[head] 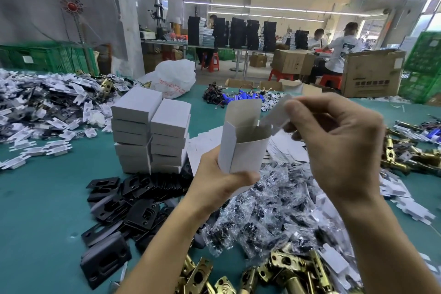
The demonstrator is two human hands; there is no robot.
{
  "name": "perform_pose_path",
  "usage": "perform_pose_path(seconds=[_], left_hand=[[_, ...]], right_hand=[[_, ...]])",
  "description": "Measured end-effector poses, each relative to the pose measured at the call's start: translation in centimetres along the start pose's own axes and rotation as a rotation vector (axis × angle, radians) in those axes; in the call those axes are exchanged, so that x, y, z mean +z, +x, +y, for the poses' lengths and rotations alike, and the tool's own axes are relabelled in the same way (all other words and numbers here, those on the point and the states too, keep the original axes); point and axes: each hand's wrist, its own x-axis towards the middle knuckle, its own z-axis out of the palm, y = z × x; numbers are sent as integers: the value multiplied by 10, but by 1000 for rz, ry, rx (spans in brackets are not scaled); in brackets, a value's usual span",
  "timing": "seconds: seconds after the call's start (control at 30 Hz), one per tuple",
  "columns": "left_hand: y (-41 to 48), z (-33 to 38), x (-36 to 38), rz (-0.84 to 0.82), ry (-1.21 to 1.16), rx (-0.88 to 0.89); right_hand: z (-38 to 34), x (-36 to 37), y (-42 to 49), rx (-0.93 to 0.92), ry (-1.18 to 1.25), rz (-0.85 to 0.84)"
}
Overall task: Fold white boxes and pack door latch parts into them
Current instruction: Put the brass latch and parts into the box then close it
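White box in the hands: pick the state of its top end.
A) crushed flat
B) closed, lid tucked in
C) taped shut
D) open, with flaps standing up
D: the white box, held upright by the left hand, shows its bare cardboard inside through the open top, and the right hand pinches one raised flap.

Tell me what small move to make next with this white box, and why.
Probably fold the side flap inward over the open end. Your left hand grips the white box upright, its upper end is open and looks empty, and your right hand pinches that flap, which sticks up and outward. The tall back flap can only tuck shut after it. The lower end is hidden.
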Motion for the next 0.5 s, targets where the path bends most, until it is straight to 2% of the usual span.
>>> perform_pose_path(seconds=[0.2,0.3,0.5], left_hand=[[0,0,2,5,26,33],[1,0,3,26,31,27],[3,-3,3,57,78,10]], right_hand=[[-2,23,4,-110,-276,-168],[5,25,3,-53,-413,-256],[13,21,9,145,-497,-456]])
